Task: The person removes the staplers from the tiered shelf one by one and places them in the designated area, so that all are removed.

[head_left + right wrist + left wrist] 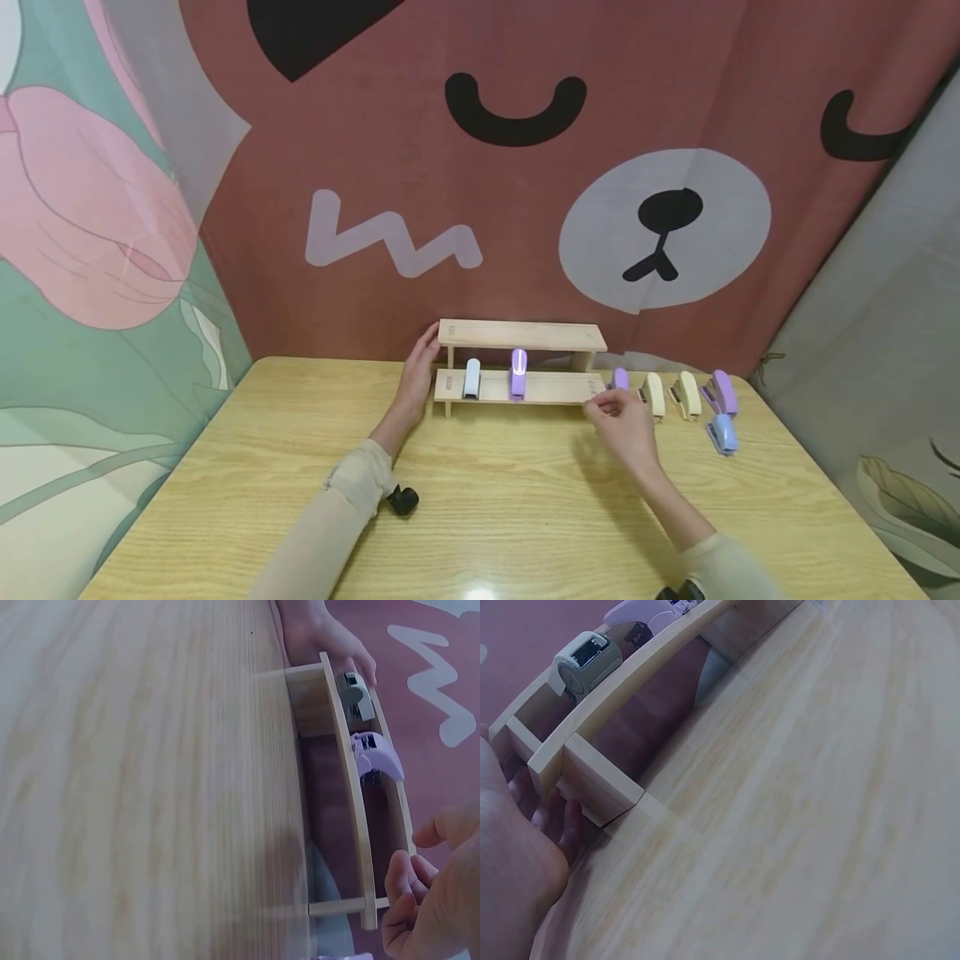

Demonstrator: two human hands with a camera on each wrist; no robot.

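A two-tier wooden rack (555, 388) stands at the table's back edge. Its lower tier bears a pale blue-grey stapler (472, 379) at the left and a purple stapler (518, 375) near the middle. My left hand (417, 377) rests along the rack's left end, its fingers reaching toward the upper tier (521, 335). In the left wrist view, those fingers (571, 829) lie by the end support. By the lower tier's right front corner is my right hand (628, 423). Its fingers (399, 877) are loosely curled, with the thumb apart and nothing visible between them.
Right of the rack on the table (480, 500) are another purple stapler (618, 379), two cream staplers (654, 394) (687, 395), a further purple stapler (722, 390) and a blue stapler (723, 434) in front of it. A patterned curtain (375, 150) hangs close behind the rack.
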